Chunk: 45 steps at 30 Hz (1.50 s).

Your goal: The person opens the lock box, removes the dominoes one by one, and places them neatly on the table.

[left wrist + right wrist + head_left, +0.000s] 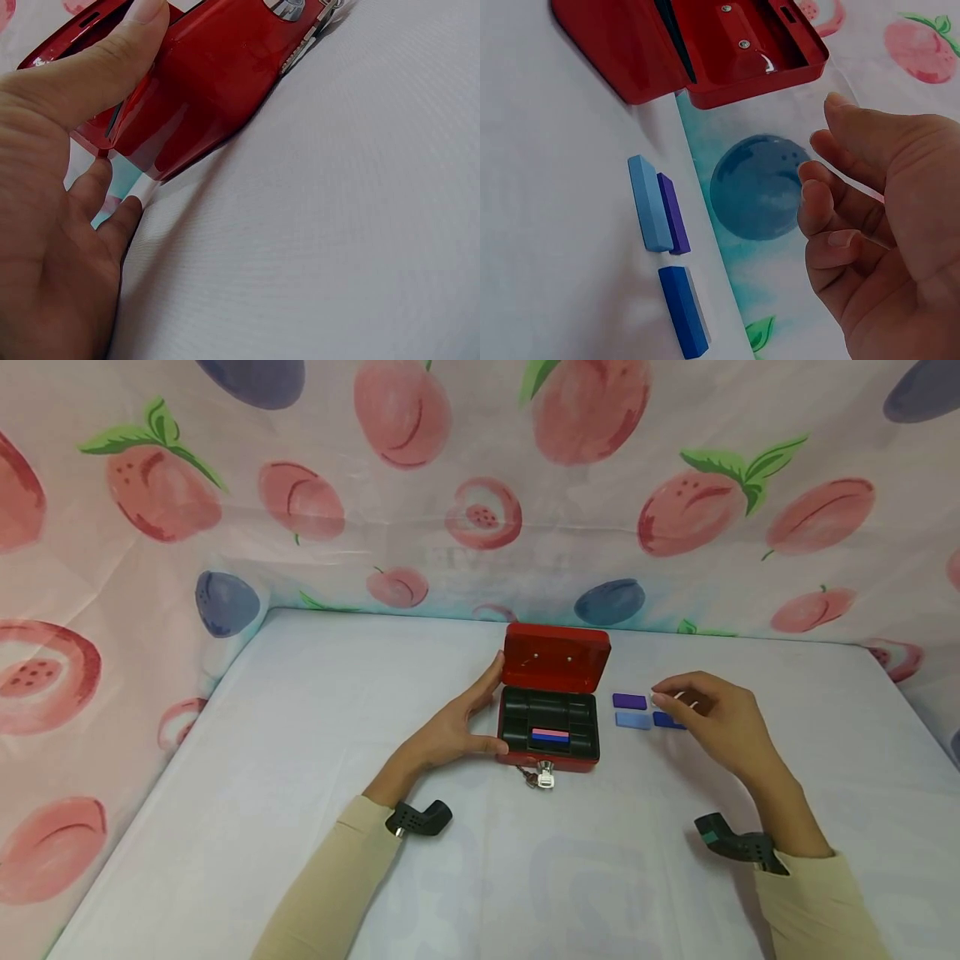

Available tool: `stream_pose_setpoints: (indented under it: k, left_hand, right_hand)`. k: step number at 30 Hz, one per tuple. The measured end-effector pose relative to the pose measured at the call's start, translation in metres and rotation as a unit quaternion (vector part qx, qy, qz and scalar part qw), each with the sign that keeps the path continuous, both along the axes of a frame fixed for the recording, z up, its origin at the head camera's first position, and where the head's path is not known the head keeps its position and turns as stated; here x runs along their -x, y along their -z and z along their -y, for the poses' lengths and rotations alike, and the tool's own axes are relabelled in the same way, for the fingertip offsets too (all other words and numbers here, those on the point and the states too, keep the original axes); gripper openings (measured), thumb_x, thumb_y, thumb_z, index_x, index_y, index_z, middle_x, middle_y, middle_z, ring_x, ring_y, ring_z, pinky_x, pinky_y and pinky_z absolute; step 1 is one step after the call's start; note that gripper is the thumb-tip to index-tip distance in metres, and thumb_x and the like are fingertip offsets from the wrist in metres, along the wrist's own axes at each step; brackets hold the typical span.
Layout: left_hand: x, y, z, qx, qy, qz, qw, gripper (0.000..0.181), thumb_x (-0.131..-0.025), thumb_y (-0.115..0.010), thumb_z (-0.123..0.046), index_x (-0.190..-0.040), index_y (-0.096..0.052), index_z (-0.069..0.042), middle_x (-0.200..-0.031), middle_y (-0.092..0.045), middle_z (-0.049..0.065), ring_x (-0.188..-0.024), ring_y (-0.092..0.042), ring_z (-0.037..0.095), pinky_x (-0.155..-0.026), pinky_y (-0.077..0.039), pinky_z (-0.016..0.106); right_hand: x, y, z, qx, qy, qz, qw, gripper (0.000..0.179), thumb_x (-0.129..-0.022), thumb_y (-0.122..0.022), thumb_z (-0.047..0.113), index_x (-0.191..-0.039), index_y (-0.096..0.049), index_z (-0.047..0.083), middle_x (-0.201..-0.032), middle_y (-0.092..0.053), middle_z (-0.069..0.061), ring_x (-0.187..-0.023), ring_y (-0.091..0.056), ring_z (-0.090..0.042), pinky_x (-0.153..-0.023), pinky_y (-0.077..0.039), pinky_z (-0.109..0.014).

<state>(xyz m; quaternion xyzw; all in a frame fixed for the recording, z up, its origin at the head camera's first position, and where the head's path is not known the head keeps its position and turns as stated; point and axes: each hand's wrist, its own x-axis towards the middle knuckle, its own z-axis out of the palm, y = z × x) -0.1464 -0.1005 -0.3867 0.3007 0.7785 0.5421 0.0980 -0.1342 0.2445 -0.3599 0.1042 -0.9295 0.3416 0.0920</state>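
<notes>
A red cash box stands with its lid raised, a black compartment tray inside. In the tray's front middle compartment lie a pink block and a blue block. My left hand spans the box's left side, fingers outstretched; the thumb rests over the rim at the front corner. To the right of the box, my right hand hovers by a purple block, a light blue block and a dark blue block. Its fingers bend loosely, with nothing visible between them.
A silver lock with keys hangs at the front of the cash box. White cloth covers the table. Behind it rises a fruit-print curtain, close to the lid. Black camera bands sit on both wrists.
</notes>
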Motion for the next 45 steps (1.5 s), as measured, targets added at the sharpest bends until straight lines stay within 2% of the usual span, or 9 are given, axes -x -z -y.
stream_pose_setpoints:
  k: [6, 11, 16, 20, 26, 32, 39, 45]
  left_hand:
    - [0.001, 0.001, 0.002, -0.008, 0.008, -0.004, 0.9999, 0.104, -0.07, -0.075, -0.011, -0.144, -0.003, -0.025, -0.148, -0.004, -0.007, -0.131, -0.019, 0.028, -0.103, -0.023, 0.045]
    - [0.001, 0.002, 0.004, -0.019, 0.015, 0.002, 0.9997, 0.104, -0.07, -0.075, -0.01, -0.144, -0.003, -0.026, -0.148, -0.003, -0.008, -0.131, -0.018, 0.031, -0.103, -0.022, 0.045]
    - [0.001, 0.002, 0.005, -0.015, 0.01, 0.002, 0.9998, 0.105, -0.07, -0.076, -0.011, -0.144, -0.003, -0.026, -0.148, -0.004, -0.008, -0.131, -0.019, 0.03, -0.103, -0.023, 0.045]
    - [0.0, 0.002, 0.004, -0.007, 0.01, -0.009, 0.9999, 0.105, -0.069, -0.076, -0.012, -0.144, -0.003, -0.024, -0.148, -0.004, -0.006, -0.132, -0.018, 0.027, -0.103, -0.024, 0.044]
    - [0.001, 0.002, 0.002, -0.009, 0.012, -0.017, 0.9997, 0.106, -0.069, -0.076, -0.01, -0.144, -0.003, -0.02, -0.149, -0.003, -0.005, -0.133, -0.015, 0.019, -0.103, -0.023, 0.044]
    - [0.002, 0.002, 0.002, -0.017, 0.018, -0.023, 0.9994, 0.107, -0.068, -0.077, -0.008, -0.144, -0.003, -0.017, -0.149, -0.002, -0.003, -0.133, -0.013, 0.017, -0.104, -0.021, 0.044]
    - [0.003, 0.001, 0.001, -0.015, 0.02, -0.019, 0.9995, 0.106, -0.069, -0.076, -0.007, -0.144, -0.003, -0.018, -0.149, -0.002, -0.003, -0.133, -0.013, 0.02, -0.104, -0.021, 0.043]
    - [0.003, -0.001, 0.0, -0.007, 0.014, -0.013, 0.9998, 0.105, -0.069, -0.075, -0.007, -0.144, -0.002, -0.019, -0.149, -0.003, -0.003, -0.132, -0.016, 0.025, -0.104, -0.022, 0.043]
  right_hand:
    - [0.0, -0.002, 0.007, 0.006, -0.013, -0.018, 0.9997, 0.024, -0.084, -0.061, 0.035, -0.103, -0.064, 0.021, -0.093, -0.061, 0.003, -0.076, -0.049, -0.013, -0.055, -0.046, -0.027]
    - [0.001, -0.002, 0.013, 0.012, -0.045, -0.027, 0.9986, 0.023, -0.085, -0.06, 0.034, -0.103, -0.064, 0.021, -0.092, -0.061, 0.003, -0.077, -0.05, -0.013, -0.058, -0.045, -0.023]
    - [0.0, -0.004, 0.02, 0.008, -0.05, -0.029, 0.9983, 0.024, -0.084, -0.061, 0.033, -0.104, -0.064, 0.021, -0.089, -0.061, 0.004, -0.076, -0.05, -0.012, -0.06, -0.045, -0.025]
    - [-0.001, -0.004, 0.026, 0.003, -0.062, -0.04, 0.9973, 0.021, -0.083, -0.063, 0.032, -0.101, -0.064, 0.021, -0.089, -0.061, 0.008, -0.075, -0.051, -0.009, -0.062, -0.044, -0.021]
    - [0.002, -0.001, 0.034, 0.006, -0.114, -0.082, 0.9902, 0.016, -0.081, -0.066, 0.025, -0.095, -0.065, 0.019, -0.087, -0.06, 0.014, -0.073, -0.051, -0.003, -0.058, -0.044, -0.016]
    - [0.005, -0.004, 0.045, 0.011, -0.141, -0.107, 0.9842, 0.017, -0.078, -0.069, 0.025, -0.094, -0.064, 0.023, -0.083, -0.058, 0.016, -0.067, -0.049, -0.001, -0.054, -0.044, -0.016]
    - [0.007, -0.001, 0.055, 0.013, -0.172, -0.105, 0.9794, 0.02, -0.078, -0.07, 0.022, -0.096, -0.065, 0.015, -0.082, -0.057, 0.015, -0.066, -0.049, -0.002, -0.053, -0.044, -0.017]
    - [0.009, -0.002, 0.066, 0.015, -0.206, -0.1, 0.9734, 0.019, -0.078, -0.07, 0.02, -0.096, -0.064, 0.017, -0.081, -0.055, 0.014, -0.069, -0.049, -0.004, -0.053, -0.044, -0.018]
